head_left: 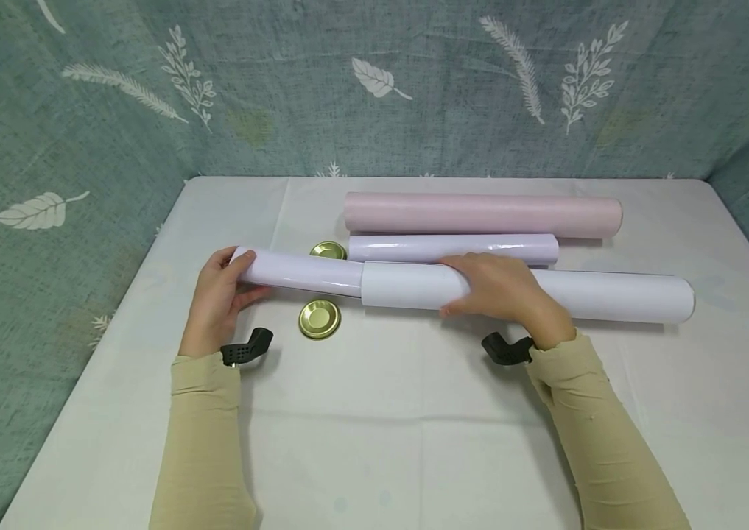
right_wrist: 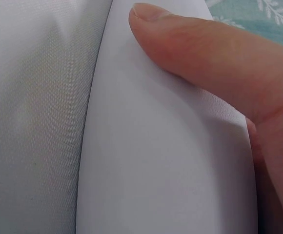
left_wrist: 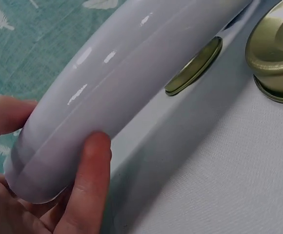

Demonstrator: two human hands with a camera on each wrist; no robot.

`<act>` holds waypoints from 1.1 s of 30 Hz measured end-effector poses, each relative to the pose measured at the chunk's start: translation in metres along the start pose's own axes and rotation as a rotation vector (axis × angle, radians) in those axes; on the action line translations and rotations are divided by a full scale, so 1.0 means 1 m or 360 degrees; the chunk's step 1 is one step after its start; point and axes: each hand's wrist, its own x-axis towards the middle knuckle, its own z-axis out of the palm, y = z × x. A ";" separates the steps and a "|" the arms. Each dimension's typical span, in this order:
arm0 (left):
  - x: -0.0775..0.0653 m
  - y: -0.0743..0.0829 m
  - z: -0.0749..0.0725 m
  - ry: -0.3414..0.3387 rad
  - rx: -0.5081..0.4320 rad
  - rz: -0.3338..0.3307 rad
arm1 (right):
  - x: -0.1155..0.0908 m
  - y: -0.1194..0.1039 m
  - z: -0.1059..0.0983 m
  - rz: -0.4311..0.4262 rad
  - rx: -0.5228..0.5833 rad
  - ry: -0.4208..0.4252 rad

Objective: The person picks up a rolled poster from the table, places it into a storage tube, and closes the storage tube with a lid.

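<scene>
My left hand [head_left: 213, 300] grips the left end of a glossy pale paper roll [head_left: 304, 272], thumb on one side and fingers around the other. The roll's right part goes into the open left end of a thick white tube [head_left: 619, 294], which hides the rest of it. Near the tube's middle, my right hand [head_left: 496, 285] holds the tube from above. The right wrist view shows the thumb [right_wrist: 190, 48] lying across its smooth white wall. In the left wrist view the roll [left_wrist: 107, 87] slants above the table, casting a shadow on the cloth.
One gold metal lid [head_left: 319, 319] lies just in front of the roll, and another gold lid [head_left: 328, 250] lies behind it, partly covered. Behind the tube are a second glossy pale roll [head_left: 454, 246] and a longer pink tube [head_left: 483, 215]. White cloth [head_left: 374, 456] covers the table.
</scene>
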 end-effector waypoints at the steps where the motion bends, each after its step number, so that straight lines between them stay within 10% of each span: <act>1: 0.000 0.000 0.000 0.0012 -0.0011 -0.0001 | 0.000 0.000 0.000 0.0001 0.0000 0.0000; 33: 0.000 -0.003 0.002 -0.0128 0.0095 -0.0040 | -0.001 0.000 0.000 -0.0010 -0.0008 0.0023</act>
